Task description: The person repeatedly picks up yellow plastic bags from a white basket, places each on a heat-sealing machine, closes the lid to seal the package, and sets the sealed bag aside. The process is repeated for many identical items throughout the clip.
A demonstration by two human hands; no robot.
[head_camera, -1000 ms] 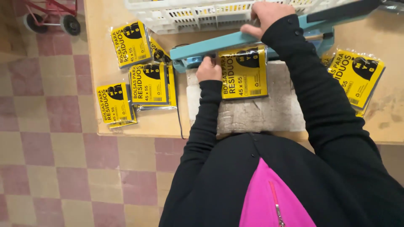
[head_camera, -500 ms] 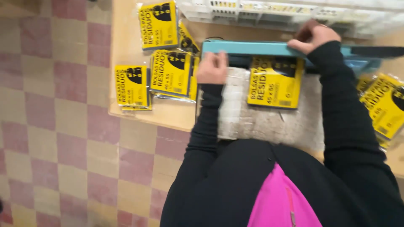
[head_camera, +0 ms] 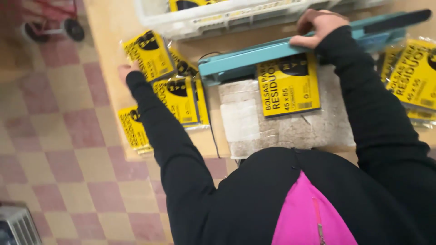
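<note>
Left hand [head_camera: 123,70] has left the teal sealer arm [head_camera: 272,52], where it rested half a second ago, and now reaches out to the yellow packets at the left of the frame, touching the edge of the top packet [head_camera: 147,54]; mostly hidden by the packet and sleeve, so cannot tell if the fingers are open or curled. Right hand [head_camera: 318,27] stays at upper centre, fingers pressed flat over the sealer arm, palm down, gripping its top edge. One yellow packet [head_camera: 288,84] lies under that arm on the grey pad [head_camera: 272,127], mid-frame, on the worktop [head_camera: 109,22]. More packets at left [head_camera: 179,97] and far right [head_camera: 413,75]. White crate [head_camera: 204,16] along the top. Reads as: sealer held down one-handed while the free hand goes to the stack.
</note>
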